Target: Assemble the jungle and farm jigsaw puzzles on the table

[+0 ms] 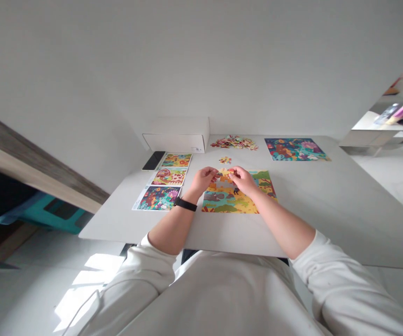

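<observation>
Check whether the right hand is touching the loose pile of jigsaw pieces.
Apart: the head view shows the right hand below the loose pile of jigsaw pieces, with white tabletop showing between them.

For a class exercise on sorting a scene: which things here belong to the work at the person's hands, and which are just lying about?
In use: left hand, right hand, jigsaw pieces held between them, part-built puzzle, loose pile of pieces, small cluster of pieces.

Lying about: black phone, white box, three picture cards, other assembled puzzle.

cnt — hands [203, 181] [241, 181] x2 | puzzles [294, 149] x2 | pic cards [169, 177] x3 | piece piles [234, 142] x2 | phone [153, 160] x1 | box [175, 140] x1 | watch [184, 204] x1
</observation>
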The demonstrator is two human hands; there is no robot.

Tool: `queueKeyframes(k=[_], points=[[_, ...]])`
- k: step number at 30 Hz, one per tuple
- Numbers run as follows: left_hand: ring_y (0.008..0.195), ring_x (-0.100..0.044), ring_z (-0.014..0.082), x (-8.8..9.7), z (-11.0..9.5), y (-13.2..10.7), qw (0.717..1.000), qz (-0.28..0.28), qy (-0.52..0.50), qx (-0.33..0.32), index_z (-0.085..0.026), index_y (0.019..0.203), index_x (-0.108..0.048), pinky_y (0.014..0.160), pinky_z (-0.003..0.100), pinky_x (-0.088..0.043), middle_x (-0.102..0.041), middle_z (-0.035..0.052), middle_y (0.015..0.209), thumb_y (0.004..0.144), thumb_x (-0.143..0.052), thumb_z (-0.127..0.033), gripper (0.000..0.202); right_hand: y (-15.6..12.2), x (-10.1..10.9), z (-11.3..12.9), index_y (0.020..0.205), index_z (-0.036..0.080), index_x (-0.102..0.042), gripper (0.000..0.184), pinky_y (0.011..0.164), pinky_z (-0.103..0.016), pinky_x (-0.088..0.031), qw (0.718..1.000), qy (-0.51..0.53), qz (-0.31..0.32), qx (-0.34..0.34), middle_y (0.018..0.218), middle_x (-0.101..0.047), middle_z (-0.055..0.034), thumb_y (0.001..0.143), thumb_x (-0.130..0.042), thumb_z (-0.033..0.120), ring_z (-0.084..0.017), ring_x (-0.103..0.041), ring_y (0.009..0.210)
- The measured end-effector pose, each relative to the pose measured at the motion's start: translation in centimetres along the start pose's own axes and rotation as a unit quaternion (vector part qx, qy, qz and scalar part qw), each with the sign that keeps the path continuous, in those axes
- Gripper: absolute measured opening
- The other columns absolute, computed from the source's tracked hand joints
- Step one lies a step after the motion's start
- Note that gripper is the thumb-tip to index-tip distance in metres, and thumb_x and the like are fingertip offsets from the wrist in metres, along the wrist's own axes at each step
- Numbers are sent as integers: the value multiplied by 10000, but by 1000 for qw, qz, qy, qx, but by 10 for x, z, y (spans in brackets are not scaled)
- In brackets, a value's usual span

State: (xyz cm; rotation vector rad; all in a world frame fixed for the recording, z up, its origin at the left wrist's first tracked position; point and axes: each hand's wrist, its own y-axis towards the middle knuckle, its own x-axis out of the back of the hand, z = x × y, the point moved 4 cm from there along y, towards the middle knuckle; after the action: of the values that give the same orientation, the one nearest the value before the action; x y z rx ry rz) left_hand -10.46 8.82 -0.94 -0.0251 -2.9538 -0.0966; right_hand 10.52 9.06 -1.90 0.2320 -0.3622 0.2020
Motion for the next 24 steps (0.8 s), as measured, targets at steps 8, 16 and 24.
queueKeyframes(k=[8, 16, 24], points=[[692, -662, 121, 0, 0, -1, 998, 7, -66, -24, -174, 988, -713, 632, 227, -528, -740, 21, 817, 748, -905, -379, 369, 2, -3, -6, 1091, 268, -689, 289, 833, -363, -586, 999, 28, -16, 6, 951, -778, -28, 903, -684, 487, -228, -725, 867], [625, -634, 100, 7, -2, 2, 993, -12, -115, 5, -178, 892, -623, 625, 236, -545, -701, -10, 760, 724, -910, -287, 349, 4, 1, -10, 1303, 280, -621, 349, 866, -380, -617, 997, 33, -71, 26, 1154, -754, -59, 981, -589, 411, -219, -735, 967], [653, -676, 109, 11, -7, 0, 986, -25, -164, 22, -183, 897, -597, 699, 265, -594, -685, -20, 744, 734, -932, -275, 384, -4, 6, 16, 1438, 269, -571, 553, 1035, -460, -603, 977, -95, -70, 177, 1516, -618, -137, 898, -588, 151, -292, -605, 1381]])
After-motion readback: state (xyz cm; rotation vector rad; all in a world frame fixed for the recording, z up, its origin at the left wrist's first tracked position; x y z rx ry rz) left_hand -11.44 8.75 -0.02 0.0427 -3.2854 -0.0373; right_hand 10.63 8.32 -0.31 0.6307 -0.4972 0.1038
